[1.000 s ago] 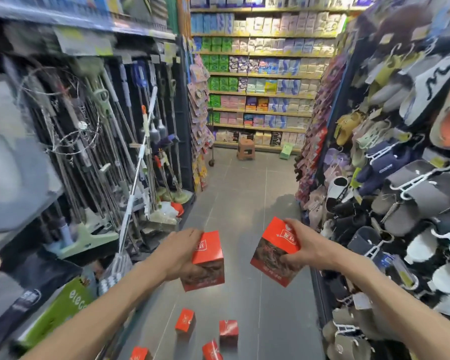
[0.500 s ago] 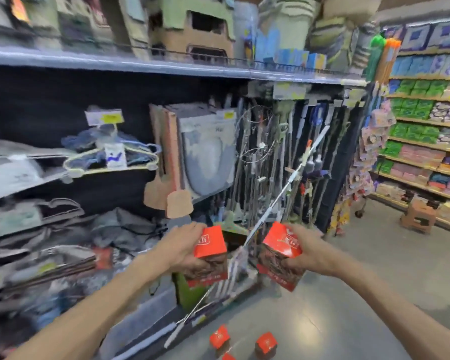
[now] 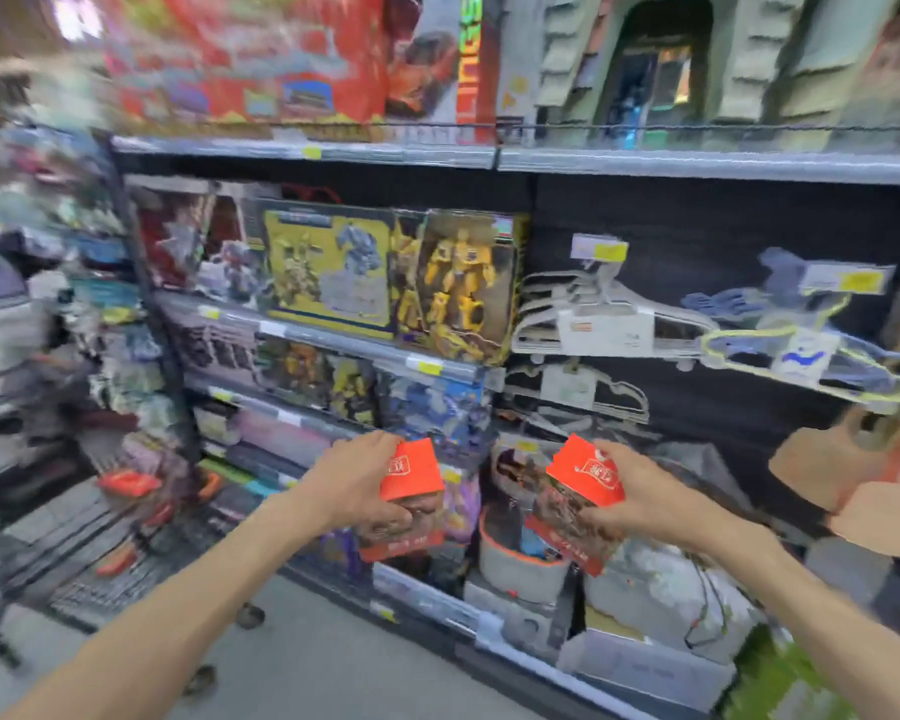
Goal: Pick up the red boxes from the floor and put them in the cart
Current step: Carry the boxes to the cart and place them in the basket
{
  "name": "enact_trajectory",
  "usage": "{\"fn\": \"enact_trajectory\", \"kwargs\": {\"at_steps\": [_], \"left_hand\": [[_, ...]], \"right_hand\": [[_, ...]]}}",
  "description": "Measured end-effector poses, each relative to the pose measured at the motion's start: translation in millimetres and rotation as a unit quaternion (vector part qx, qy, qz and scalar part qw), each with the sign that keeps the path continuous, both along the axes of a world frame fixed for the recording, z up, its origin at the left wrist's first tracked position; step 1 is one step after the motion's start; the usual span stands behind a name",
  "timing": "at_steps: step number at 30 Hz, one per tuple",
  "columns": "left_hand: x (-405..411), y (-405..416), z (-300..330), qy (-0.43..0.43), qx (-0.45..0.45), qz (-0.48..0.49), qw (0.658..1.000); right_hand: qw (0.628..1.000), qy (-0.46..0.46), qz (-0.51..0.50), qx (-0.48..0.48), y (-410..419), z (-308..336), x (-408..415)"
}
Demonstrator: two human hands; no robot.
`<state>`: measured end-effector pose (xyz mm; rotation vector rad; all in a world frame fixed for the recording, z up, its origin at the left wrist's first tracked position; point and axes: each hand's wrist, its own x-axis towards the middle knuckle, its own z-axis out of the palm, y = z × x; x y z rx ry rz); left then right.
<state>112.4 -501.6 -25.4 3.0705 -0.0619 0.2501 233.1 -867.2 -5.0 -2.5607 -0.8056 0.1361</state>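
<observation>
Each of my hands holds one red box at chest height in front of a shelf unit. My left hand (image 3: pixel 352 483) grips a red box (image 3: pixel 411 472) by its left side and underside. My right hand (image 3: pixel 632 493) grips a second red box (image 3: pixel 583 475), tilted with its red top toward me. The two boxes are apart, about a hand's width. A dark wire cart (image 3: pixel 81 553) stands at the lower left, blurred, with red items (image 3: pixel 126 483) inside its basket. The boxes left on the floor are out of view.
Straight ahead is a shelf unit with toy robot boxes (image 3: pixel 385 283) and hanging clothes hangers (image 3: pixel 614 324). Grey floor (image 3: pixel 302 662) lies below my arms. The cart's wheels (image 3: pixel 250 615) rest near the shelf base. The left side of the view is smeared by motion.
The view has swung left, from the aisle and mop rack to the toy shelves, and the cart has come into sight. Both hands keep their boxes in front of me. Floor boxes left the view.
</observation>
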Motion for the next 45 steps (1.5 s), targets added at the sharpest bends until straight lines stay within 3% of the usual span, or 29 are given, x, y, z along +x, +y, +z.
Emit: {"fn": "enact_trajectory", "kwargs": {"at_steps": [8, 19, 33, 39, 45], "left_hand": [[-162.0, 251.0, 4.4, -0.005, 0.015, 0.217, 0.976], [-290.1, 454.6, -22.3, -0.007, 0.004, 0.421, 0.907], [-306.5, 687.5, -19.5, -0.023, -0.035, 0.533, 0.845], [-323.4, 799.4, -32.6, -0.033, -0.04, 0.541, 0.839], [-326.9, 940.5, -49.6, -0.019, -0.064, 0.503, 0.862]], "right_hand": [[0.976, 0.036, 0.213, 0.009, 322.1, 6.1, -26.7], [0.904, 0.056, 0.424, 0.001, 654.7, -14.1, -81.0], [0.835, 0.044, 0.547, -0.029, 1012.9, -19.9, -73.0], [0.828, 0.036, 0.558, -0.038, 1135.4, -36.8, -90.1], [0.846, 0.041, 0.532, -0.029, 1250.0, -62.4, -92.9]]}}
